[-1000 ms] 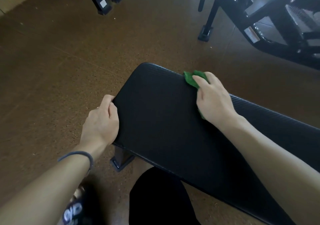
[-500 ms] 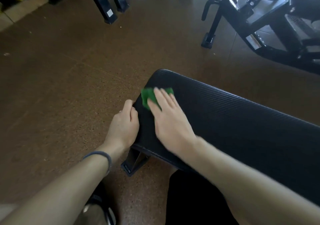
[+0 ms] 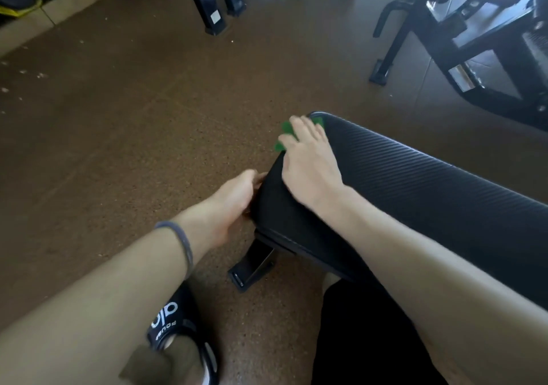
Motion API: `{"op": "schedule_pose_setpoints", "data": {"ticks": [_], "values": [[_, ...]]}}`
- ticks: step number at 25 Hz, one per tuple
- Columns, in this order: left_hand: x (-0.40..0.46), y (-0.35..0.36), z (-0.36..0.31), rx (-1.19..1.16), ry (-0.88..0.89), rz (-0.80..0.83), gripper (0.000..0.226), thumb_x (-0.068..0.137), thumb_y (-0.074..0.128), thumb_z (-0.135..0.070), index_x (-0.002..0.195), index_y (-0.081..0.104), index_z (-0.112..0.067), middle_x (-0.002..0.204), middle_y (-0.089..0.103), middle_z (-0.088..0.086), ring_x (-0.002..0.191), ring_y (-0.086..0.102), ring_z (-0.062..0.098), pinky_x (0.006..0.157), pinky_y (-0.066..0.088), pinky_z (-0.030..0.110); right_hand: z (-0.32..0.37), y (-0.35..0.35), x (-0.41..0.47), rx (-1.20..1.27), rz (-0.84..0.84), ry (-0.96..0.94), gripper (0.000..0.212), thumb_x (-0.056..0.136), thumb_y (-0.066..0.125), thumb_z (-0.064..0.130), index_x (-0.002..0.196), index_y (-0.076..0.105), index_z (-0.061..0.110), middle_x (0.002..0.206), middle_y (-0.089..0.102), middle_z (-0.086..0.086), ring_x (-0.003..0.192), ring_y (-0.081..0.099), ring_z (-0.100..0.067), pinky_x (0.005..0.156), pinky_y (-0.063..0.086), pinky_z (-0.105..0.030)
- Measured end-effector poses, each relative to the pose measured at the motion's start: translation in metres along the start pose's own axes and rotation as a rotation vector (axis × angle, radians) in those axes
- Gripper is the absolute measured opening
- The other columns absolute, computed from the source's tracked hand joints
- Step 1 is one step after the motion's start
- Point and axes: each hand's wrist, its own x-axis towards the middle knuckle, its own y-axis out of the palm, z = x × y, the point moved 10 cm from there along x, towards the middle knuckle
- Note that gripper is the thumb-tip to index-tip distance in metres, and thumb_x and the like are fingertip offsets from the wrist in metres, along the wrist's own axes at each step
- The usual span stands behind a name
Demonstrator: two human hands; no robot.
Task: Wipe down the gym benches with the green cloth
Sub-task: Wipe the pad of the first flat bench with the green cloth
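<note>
Green cloth (image 3: 285, 134): a small crumpled green rag, lying on the far left corner of the bench pad, mostly covered by the right hand; only its edges show past the fingers.
Bench (image 3: 415, 189): a long black padded gym bench with a ribbed vinyl top, running from the middle of the scene off to the right; one black metal foot (image 3: 252, 269) stands on the floor under its near left end.
Right hand (image 3: 308, 162): laid flat on the cloth with fingers straight and spread, pressing it to the pad's corner.
Left hand (image 3: 234, 197): fingers curled round the left end edge of the pad, gripping it; a grey band (image 3: 181, 242) circles the wrist.
Floor (image 3: 133, 117): brown speckled rubber.
Sandal (image 3: 178, 331): black with white lettering, on a foot at the near left.
Machine frame (image 3: 474, 46): black metal, far right, well apart from the bench.
</note>
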Motion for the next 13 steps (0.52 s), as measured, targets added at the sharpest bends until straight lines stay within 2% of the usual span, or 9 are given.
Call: {"op": "schedule_pose_setpoints", "data": {"ticks": [2,3,5,7,10,13], "values": [[-0.002,-0.009,0.001,-0.103,-0.040,0.055,0.054,0.110,0.021,-0.048,0.124,0.062,-0.016,0.120,0.073,0.009,0.115,0.066,0.023,0.089,0.050,0.035,0.045,0.005,-0.043,0.012,0.058,-0.186,0.043,0.092,0.045,0.010,0.128,0.068,0.004,0.153,0.047,-0.018,0.149,0.033,-0.037,0.127,0.017,-0.049],[-0.002,-0.013,0.000,-0.139,-0.046,0.079,0.059,0.109,0.019,-0.050,0.124,0.062,-0.014,0.117,0.075,0.012,0.116,0.066,0.025,0.092,0.050,0.036,0.062,0.005,-0.063,0.014,0.076,-0.269,0.043,0.093,0.047,0.010,0.130,0.067,0.006,0.153,0.047,-0.016,0.149,0.034,-0.035,0.128,0.017,-0.047],[-0.005,-0.022,0.000,-0.171,-0.068,0.100,0.063,0.108,0.017,-0.052,0.133,0.057,-0.011,0.123,0.071,0.015,0.118,0.063,0.025,0.105,0.046,0.041,0.076,0.003,-0.092,-0.012,0.097,-0.401,0.046,0.094,0.048,0.011,0.137,0.063,0.010,0.154,0.045,-0.013,0.151,0.032,-0.031,0.129,0.016,-0.044],[-0.006,-0.018,0.001,-0.138,-0.091,0.127,0.062,0.109,0.019,-0.050,0.143,0.050,-0.008,0.135,0.063,0.017,0.116,0.061,0.023,0.098,0.048,0.038,0.065,0.003,-0.123,-0.090,0.122,-0.497,0.053,0.096,0.046,0.011,0.148,0.053,0.013,0.161,0.037,-0.013,0.154,0.027,-0.031,0.128,0.018,-0.046],[-0.007,-0.007,0.001,-0.090,-0.085,0.144,0.057,0.111,0.019,-0.047,0.135,0.056,-0.010,0.130,0.067,0.013,0.115,0.063,0.019,0.081,0.050,0.031,0.026,-0.005,-0.162,-0.104,0.130,-0.561,0.051,0.101,0.046,0.011,0.152,0.049,0.016,0.166,0.029,-0.014,0.156,0.022,-0.029,0.123,0.030,-0.050],[-0.005,-0.008,0.001,-0.108,-0.078,0.130,0.054,0.111,0.018,-0.046,0.120,0.060,-0.013,0.122,0.070,0.010,0.113,0.065,0.019,0.079,0.050,0.030,0.021,-0.009,-0.158,-0.057,0.104,-0.548,0.046,0.102,0.041,0.014,0.145,0.058,0.018,0.162,0.037,-0.017,0.153,0.030,-0.032,0.122,0.033,-0.051]]}}
